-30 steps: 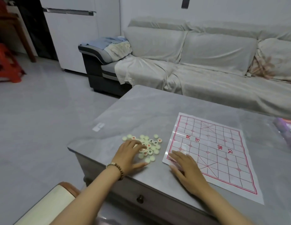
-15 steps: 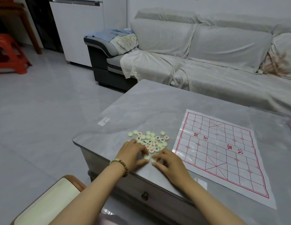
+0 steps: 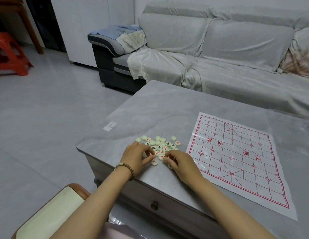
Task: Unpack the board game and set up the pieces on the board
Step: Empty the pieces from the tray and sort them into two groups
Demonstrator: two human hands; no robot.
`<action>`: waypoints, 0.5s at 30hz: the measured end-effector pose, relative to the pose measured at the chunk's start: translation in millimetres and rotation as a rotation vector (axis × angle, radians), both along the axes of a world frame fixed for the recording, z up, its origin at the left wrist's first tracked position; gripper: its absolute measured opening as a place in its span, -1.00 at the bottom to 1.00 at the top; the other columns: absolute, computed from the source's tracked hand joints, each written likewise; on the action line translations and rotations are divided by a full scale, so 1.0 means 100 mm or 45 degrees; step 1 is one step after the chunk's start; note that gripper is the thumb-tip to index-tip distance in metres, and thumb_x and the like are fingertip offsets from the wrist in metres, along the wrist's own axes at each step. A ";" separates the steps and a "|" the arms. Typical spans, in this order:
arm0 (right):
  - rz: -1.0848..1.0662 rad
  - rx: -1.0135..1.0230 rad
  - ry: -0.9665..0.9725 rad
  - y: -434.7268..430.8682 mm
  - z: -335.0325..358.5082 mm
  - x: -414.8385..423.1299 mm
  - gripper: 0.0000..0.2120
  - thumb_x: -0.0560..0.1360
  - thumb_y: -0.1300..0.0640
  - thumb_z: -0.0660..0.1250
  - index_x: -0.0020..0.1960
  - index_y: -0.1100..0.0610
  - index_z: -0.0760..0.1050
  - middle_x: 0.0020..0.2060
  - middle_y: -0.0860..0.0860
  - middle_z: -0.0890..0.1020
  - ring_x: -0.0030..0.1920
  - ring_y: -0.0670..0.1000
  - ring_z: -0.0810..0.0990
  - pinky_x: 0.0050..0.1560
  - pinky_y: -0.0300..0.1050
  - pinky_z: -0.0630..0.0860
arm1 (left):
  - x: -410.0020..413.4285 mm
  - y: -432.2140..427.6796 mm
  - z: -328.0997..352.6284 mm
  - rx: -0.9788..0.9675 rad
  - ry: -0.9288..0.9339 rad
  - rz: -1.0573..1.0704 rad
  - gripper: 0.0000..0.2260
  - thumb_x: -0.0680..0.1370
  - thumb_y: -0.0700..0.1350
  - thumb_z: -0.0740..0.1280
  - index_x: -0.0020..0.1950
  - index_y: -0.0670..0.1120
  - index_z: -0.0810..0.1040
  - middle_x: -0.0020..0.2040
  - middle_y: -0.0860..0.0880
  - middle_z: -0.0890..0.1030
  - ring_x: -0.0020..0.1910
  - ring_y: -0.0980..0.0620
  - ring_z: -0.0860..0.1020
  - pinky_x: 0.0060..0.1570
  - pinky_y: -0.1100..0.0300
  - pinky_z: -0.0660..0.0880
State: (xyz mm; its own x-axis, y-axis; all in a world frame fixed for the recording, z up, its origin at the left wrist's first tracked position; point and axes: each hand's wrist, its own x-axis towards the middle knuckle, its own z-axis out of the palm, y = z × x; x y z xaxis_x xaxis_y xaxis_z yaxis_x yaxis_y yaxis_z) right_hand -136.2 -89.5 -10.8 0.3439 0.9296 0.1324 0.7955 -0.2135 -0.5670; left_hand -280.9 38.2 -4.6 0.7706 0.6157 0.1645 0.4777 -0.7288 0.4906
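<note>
A pile of small cream round chess pieces [image 3: 160, 145], some marked in red or black, lies near the front left corner of the grey table [image 3: 167, 109]. To its right a white paper board [image 3: 236, 161] with a red grid lies flat and bears no pieces. My left hand [image 3: 138, 156], with a bead bracelet at the wrist, rests bent fingertips on the pile's near left edge. One loose piece [image 3: 154, 163] lies by its thumb. My right hand [image 3: 180, 162] curls its fingers round pieces at the pile's near right edge and hides a few.
A covered grey sofa [image 3: 227, 54] runs behind the table. A red stool [image 3: 8, 54] stands at far left on the tiled floor. A drawer knob [image 3: 154, 205] shows on the table's front. A cream chair arm [image 3: 52, 211] is at bottom left.
My right hand left the board's near corner and moved left to the pile. Both hands now work at the pile's near edge, and the view has shifted closer.
</note>
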 end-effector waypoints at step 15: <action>-0.152 0.212 0.048 0.01 -0.02 0.06 -0.89 0.47 -0.04 0.37 -0.10 0.00 0.56 -0.21 -0.15 0.51 -0.24 -0.19 0.44 -0.27 -0.29 0.32 | -0.04 0.08 -0.02 0.025 -0.001 0.012 -0.77 0.53 0.14 0.26 0.12 0.11 0.57 0.05 0.12 0.56 0.08 0.10 0.41 0.09 0.21 0.30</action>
State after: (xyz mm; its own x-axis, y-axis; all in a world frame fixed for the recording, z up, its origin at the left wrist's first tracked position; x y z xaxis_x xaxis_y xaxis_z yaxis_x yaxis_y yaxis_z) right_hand -129.9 -88.9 -13.1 0.4578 0.8484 0.2656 0.7477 -0.2058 -0.6313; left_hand -284.9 46.1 -7.0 0.7647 0.6195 0.1774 0.4841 -0.7340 0.4763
